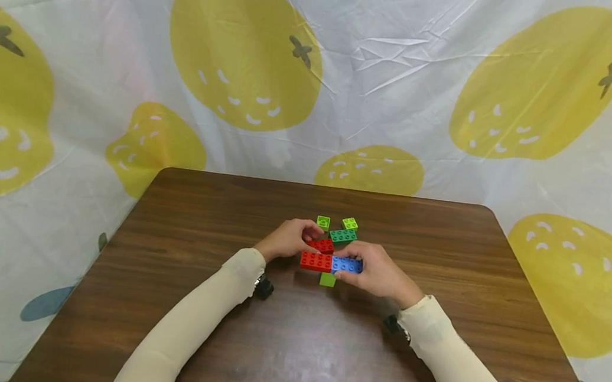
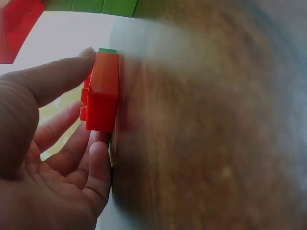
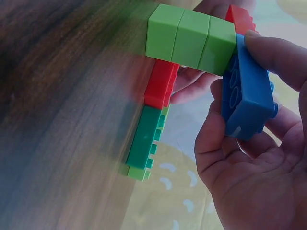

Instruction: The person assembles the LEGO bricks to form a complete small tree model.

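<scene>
My right hand (image 1: 377, 270) grips a blue brick (image 1: 347, 265) by its sides, thumb nearest me. End to end with it is a red brick (image 1: 316, 261). Both lie across the top of a column of three light green bricks (image 3: 196, 38), and the blue one overhangs with its hollow underside showing in the right wrist view. Just beyond, my left hand (image 1: 289, 237) has its thumb and fingers around a second red brick (image 2: 103, 91) low on the table, studs up. The thumb lies on its near side, the fingers past its far side.
Behind the second red brick lies a dark green brick (image 1: 342, 236). Two small light green bricks sit farther back, one hollow side up (image 1: 323, 222), the other studs up (image 1: 350, 223). The wooden table (image 1: 219, 208) ends at a lemon-patterned cloth (image 1: 386, 114).
</scene>
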Available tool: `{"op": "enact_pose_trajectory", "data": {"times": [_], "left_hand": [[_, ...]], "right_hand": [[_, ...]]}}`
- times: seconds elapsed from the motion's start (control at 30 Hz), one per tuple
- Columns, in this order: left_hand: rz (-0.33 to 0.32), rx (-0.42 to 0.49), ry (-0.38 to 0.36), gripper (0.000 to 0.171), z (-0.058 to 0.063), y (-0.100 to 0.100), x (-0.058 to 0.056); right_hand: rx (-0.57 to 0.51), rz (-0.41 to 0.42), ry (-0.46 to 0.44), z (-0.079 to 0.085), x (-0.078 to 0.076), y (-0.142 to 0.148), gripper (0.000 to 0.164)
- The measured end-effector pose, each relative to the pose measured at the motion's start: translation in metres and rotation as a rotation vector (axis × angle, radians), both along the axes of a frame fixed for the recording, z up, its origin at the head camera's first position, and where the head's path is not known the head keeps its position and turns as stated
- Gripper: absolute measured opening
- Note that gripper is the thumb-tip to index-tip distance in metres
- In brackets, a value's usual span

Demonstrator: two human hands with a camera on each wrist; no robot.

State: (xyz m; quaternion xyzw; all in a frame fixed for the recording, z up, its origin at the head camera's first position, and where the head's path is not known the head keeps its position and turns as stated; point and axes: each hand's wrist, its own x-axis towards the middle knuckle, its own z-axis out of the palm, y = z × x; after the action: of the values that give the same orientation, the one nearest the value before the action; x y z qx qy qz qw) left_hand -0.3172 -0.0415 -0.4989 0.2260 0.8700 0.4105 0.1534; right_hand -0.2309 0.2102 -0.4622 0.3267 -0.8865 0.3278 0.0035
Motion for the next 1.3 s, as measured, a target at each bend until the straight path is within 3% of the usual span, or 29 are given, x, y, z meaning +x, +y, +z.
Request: {"op": "enact_pose_trajectory", "data": {"times": [0.27, 0.77, 1.3], "left_hand": [[-0.022, -0.068, 0.024, 0.040, -0.001, 0.001, 0.000], [0.026, -0.018, -0.030, 0.043, 0.002, -0.015, -0.001], [0.051, 0.027, 0.009, 0.040, 0.036, -0.029, 0.016]], "right_hand": [[0.011, -0.014, -0.028, 0.001, 0.001, -0.001, 0.029], [-0.008, -0.023, -0.037, -0.005, 0.006, 0.003, 0.039], [-0.002, -0.048, -0.061, -0.005, 0.009, 0.008, 0.038]]}}
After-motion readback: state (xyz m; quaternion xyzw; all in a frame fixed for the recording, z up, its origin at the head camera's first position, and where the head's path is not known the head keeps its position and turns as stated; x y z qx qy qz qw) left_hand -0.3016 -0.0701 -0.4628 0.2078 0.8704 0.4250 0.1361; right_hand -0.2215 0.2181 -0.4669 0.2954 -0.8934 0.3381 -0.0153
